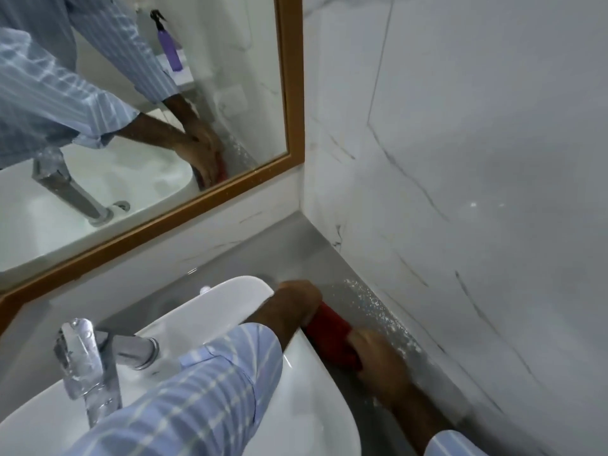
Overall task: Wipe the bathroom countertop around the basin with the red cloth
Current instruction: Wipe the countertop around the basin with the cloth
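Both hands were down in the narrow strip of countertop between basin and wall: left hand and right hand pressed onto the red cloth bunched between them, I guess for extra pressure. Whether the fingers curled around it, couldn't tell

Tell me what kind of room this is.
A bathroom, most likely: a white basin with a chrome tap, a wood-framed mirror above it, and marble-look wall tiles.

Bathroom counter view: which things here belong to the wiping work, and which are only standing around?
In use: red cloth, left hand, right hand, countertop, basin.
Standing by: faucet, mirror, purple spray bottle in its reflection.
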The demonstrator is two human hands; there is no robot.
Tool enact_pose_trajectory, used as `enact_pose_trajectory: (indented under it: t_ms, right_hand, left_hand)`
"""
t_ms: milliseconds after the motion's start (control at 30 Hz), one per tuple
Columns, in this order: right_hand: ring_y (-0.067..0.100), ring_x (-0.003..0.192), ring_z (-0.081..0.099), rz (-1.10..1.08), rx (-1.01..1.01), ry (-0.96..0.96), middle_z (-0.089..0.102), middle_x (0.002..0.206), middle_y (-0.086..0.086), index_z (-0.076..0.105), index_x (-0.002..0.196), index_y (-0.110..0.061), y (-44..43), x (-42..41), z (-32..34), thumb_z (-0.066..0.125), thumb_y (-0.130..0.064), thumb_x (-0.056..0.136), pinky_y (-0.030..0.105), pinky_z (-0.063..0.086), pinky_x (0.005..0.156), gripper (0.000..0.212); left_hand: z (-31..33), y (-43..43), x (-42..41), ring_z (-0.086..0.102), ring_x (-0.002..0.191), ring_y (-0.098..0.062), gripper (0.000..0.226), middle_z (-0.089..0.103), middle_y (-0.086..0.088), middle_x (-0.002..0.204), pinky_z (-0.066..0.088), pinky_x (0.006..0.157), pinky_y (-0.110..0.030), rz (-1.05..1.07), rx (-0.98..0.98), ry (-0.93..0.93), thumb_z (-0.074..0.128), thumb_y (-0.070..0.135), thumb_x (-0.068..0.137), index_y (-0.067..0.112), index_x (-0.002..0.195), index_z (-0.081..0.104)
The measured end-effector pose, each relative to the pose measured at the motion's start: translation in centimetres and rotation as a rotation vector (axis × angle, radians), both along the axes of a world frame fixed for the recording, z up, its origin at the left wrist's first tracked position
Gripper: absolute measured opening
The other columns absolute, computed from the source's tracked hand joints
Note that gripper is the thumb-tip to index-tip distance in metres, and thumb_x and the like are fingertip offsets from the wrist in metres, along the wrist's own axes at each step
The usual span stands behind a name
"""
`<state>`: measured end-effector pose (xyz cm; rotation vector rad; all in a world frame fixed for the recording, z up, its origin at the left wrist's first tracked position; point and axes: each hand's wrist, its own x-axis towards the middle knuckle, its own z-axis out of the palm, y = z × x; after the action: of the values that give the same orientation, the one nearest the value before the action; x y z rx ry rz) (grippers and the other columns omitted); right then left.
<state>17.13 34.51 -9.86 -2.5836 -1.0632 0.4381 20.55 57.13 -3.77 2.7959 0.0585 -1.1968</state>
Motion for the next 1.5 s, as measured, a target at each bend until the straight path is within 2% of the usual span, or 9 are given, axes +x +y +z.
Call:
enact_pose_trajectory:
  t_ms: [133,233,300,400,467,533,967,1300,1500]
  right_hand:
    - [0.025,0.119,0.065,0.117,-0.086,-0.01,0.07,0.13,0.006,0.074,0.121,-0.018,-1.5,-0.9,-1.2,0.071,-0.058,0.082,0.037,0.055,0.098,0.056]
    - [0.025,0.113,0.069,0.175,0.037,-0.112,0.073,0.122,0.005,0.076,0.114,-0.016,-1.2,-0.5,-0.8,0.058,-0.05,0.097,0.036,0.059,0.093,0.042]
    - [0.029,0.129,0.065,0.207,0.061,-0.172,0.071,0.137,0.008,0.073,0.127,-0.014,0.2,0.1,-0.9,0.055,-0.04,0.101,0.045,0.059,0.102,0.041]
    - [0.027,0.157,0.031,0.298,-0.002,-0.149,0.041,0.167,0.005,0.047,0.156,-0.012,3.4,1.2,-1.9,0.048,-0.041,0.105,0.047,0.032,0.125,0.058]
    - [0.023,0.162,0.002,0.385,-0.081,-0.076,0.013,0.176,0.003,0.02,0.166,-0.013,5.3,1.6,-3.2,0.032,-0.047,0.108,0.044,0.008,0.132,0.068]
    - [0.021,0.162,-0.01,0.423,-0.136,-0.076,0.0,0.177,0.002,0.005,0.168,-0.016,6.9,2.0,-4.6,0.023,-0.05,0.107,0.043,0.001,0.133,0.072]
    - [0.027,0.162,0.015,0.143,-0.112,-0.2,0.018,0.175,0.01,0.02,0.165,-0.009,8.8,12.1,-6.1,0.034,-0.051,0.109,0.045,0.017,0.131,0.072]
    - [0.026,0.16,0.022,-0.036,-0.179,-0.159,0.021,0.174,0.008,0.02,0.166,-0.011,-8.8,0.7,-6.0,0.027,-0.054,0.107,0.049,0.029,0.126,0.073]
    - [0.027,0.16,0.025,0.039,-0.158,-0.246,0.029,0.172,0.01,0.028,0.164,-0.009,-2.2,2.8,-5.8,0.028,-0.05,0.108,0.046,0.026,0.128,0.069]
  left_hand:
    - [1.1,0.9,-0.5,0.071,0.114,-0.031,0.038,0.076,-0.007,0.123,0.057,0.098,-0.038,0.063,-0.054,-0.132,0.076,0.03,0.08,0.019,0.117,0.077]
    - [2.1,2.5,-3.5,0.055,0.135,-0.024,0.045,0.066,0.001,0.139,0.033,0.12,-0.047,0.287,0.032,-0.544,0.06,0.05,0.091,0.03,0.131,0.067]
    - [2.0,3.5,-6.8,0.043,0.147,-0.026,0.06,0.057,-0.001,0.15,0.021,0.127,-0.056,0.509,0.118,-0.732,0.05,0.064,0.096,0.027,0.142,0.057]
    - [1.8,4.4,-10.9,0.022,0.161,-0.03,0.091,0.033,-0.008,0.171,0.007,0.131,-0.057,0.729,0.106,-0.71,0.027,0.082,0.093,0.022,0.161,0.036]
    - [1.4,4.7,-11.6,0.008,0.164,-0.029,0.098,0.015,-0.005,0.177,0.0,0.133,-0.057,0.705,0.105,-0.672,0.015,0.085,0.088,0.026,0.167,0.019]
    - [1.1,4.8,-11.2,0.001,0.165,-0.029,0.103,0.004,-0.003,0.178,-0.007,0.13,-0.057,0.669,0.115,-0.638,0.012,0.089,0.084,0.029,0.168,0.009]
    - [-1.1,5.4,-11.3,-0.004,0.165,-0.029,0.121,-0.002,-0.003,0.178,-0.015,0.126,-0.058,0.653,0.128,-0.676,0.003,0.1,0.068,0.031,0.167,0.004]
    - [-1.2,5.4,-11.2,-0.003,0.164,-0.03,0.12,-0.001,-0.006,0.178,-0.01,0.127,-0.062,0.661,0.13,-0.666,0.008,0.099,0.072,0.027,0.167,0.005]
    - [-1.6,5.2,-11.0,-0.009,0.164,-0.03,0.121,-0.007,-0.007,0.178,-0.012,0.126,-0.062,0.658,0.154,-0.681,0.003,0.099,0.071,0.026,0.168,0.0]
